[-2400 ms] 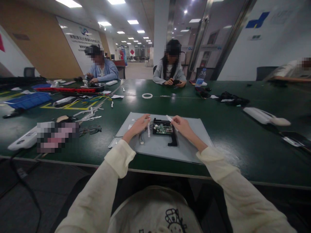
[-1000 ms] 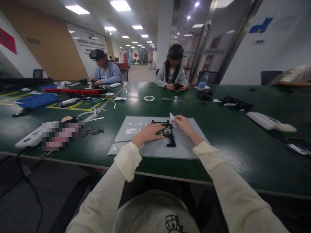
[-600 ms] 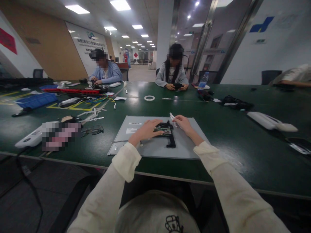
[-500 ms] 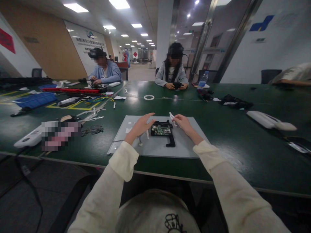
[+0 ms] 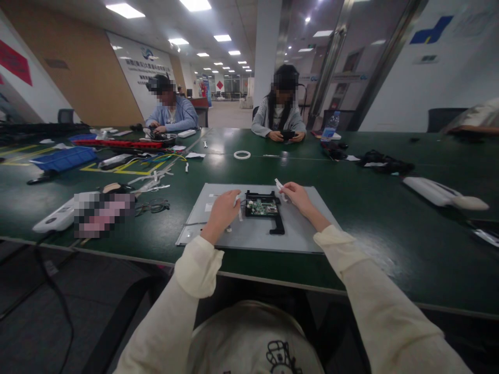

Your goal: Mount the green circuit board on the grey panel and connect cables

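A black frame [image 5: 277,224] with a circuit board [image 5: 262,208] lies on a gray panel [image 5: 302,236]; at its left, the left hand [image 5: 223,210] curls, whether gripping anything I cannot tell. At its right, the right hand [image 5: 299,198] pinches a white strip [image 5: 278,184], fingertips together. Farther off, a white ring [image 5: 242,158] lies on the green table [image 5: 218,170], 2 people [image 5: 175,115] beyond.

White strip [image 5: 278,184] partly behind fingers [image 5: 289,190]

Left hand [image 5: 223,210] curled, right hand [image 5: 296,196] pinching.
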A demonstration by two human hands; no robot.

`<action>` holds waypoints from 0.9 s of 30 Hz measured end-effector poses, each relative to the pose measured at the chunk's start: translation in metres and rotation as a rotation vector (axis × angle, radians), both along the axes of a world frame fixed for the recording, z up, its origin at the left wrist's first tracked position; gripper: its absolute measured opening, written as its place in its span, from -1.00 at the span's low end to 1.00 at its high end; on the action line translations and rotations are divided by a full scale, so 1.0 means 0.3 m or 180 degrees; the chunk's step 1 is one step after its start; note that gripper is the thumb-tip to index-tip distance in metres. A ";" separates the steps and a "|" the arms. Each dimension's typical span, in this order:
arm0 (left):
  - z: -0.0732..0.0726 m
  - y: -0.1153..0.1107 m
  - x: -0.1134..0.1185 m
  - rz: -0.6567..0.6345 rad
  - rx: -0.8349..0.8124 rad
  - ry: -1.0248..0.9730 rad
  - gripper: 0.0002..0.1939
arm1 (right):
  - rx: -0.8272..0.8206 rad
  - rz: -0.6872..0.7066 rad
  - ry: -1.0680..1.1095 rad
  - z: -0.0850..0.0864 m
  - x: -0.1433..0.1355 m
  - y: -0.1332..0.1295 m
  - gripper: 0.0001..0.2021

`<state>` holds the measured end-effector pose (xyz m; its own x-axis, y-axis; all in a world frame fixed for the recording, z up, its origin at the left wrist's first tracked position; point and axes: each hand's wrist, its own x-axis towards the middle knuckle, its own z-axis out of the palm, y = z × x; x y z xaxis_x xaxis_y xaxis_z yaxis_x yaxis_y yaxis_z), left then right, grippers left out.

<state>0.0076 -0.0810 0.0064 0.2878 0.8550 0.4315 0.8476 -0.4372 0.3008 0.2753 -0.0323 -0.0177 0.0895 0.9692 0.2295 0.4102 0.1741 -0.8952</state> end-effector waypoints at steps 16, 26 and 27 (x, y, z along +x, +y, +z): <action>-0.054 -0.059 0.004 -0.0085 -0.0371 -0.0177 -0.30 | 0.0073 0.0063 -0.0080 -0.012 0.004 0.012 -0.80; -0.039 -0.052 0.003 0.0006 -0.0225 -0.0435 -0.42 | 0.0063 0.0049 -0.0173 0.014 -0.006 -0.016 -0.80; -0.040 -0.050 0.003 0.0031 -0.0202 -0.0419 -0.43 | 0.0062 0.0047 -0.0174 0.015 -0.006 -0.016 -0.81</action>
